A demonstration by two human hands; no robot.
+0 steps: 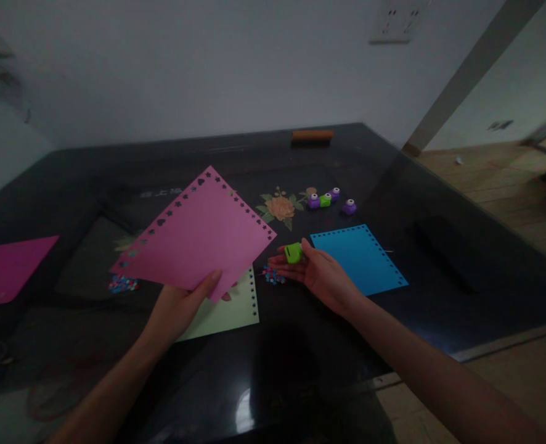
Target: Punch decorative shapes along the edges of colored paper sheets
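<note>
Apparently, left hand (179, 307) pinches pink paper (199, 228); outstretched right hand (325, 276) loosely clasps green punch (293, 253).

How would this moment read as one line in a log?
left hand: holds punched pink sheet | right hand: holds green punch | table: blue sheet, pale green sheet, confetti

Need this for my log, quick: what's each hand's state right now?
Left hand: closed, holding the pink sheet with punched edges.
Right hand: holding the green punch, fingers extended.
</note>
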